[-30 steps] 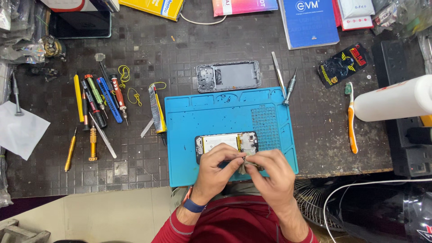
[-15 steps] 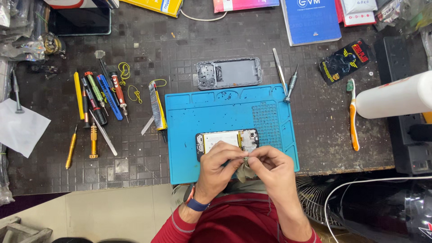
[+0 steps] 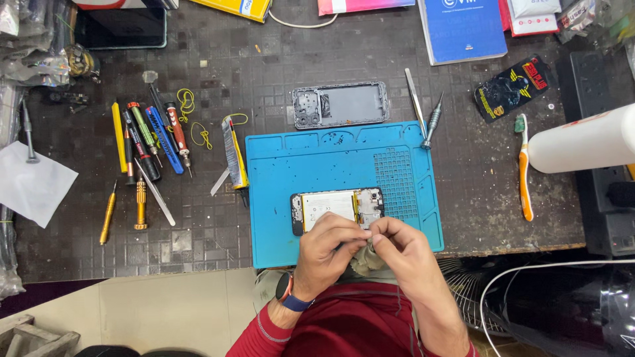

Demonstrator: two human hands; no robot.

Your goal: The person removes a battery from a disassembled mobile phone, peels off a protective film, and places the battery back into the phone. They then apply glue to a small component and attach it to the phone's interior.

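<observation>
Opened smartphone with pale battery and exposed boards [image 3: 337,210] flat on the blue silicone work mat [image 3: 317,162], long axis left-right, just beyond the fingertips. Left hand [image 3: 327,248] and right hand [image 3: 400,250] touching, fingers pinched together on something too small to identify.

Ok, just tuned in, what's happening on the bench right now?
A person in a red top has both hands together at the near edge of the blue silicone work mat. The left hand and right hand pinch something small between the fingertips; what it is cannot be made out. Just beyond them lies the opened phone with its white battery exposed. The grey phone back cover sits past the mat, and coloured screwdrivers lie off to the left.
</observation>
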